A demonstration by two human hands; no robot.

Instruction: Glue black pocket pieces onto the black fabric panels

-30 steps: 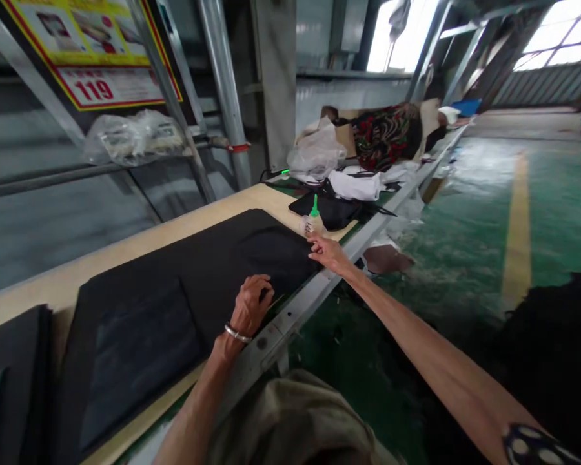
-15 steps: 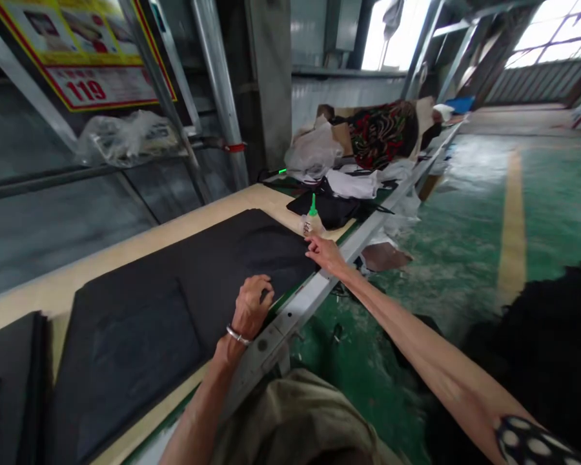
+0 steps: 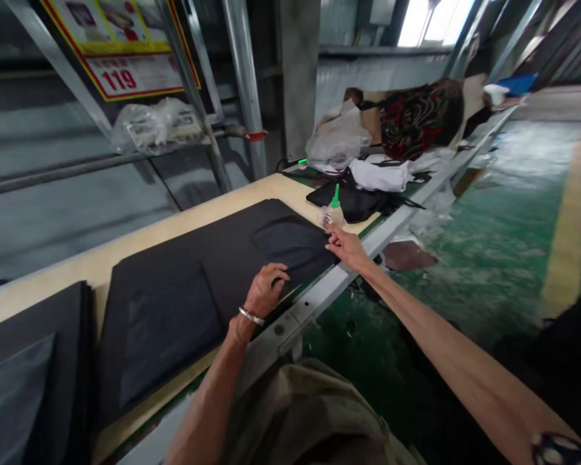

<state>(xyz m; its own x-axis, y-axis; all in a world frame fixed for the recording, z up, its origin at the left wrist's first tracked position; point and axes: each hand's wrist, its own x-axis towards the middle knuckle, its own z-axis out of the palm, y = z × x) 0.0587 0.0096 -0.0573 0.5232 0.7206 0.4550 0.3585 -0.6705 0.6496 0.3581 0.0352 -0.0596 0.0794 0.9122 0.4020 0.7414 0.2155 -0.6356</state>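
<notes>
Two black panels (image 3: 174, 303) lie on a workbench (image 3: 140, 242) above green floor (image 3: 484, 278).

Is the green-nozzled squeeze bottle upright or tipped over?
Upright: the squeeze bottle stands on its base on the pale table, its green nozzle pointing up, just beyond the right hand.

Left hand (image 3: 266, 290) rests on a black fabric panel (image 3: 213, 271); right hand (image 3: 348, 248) sits just beside a clear squeeze bottle with green nozzle (image 3: 331, 216).
</notes>
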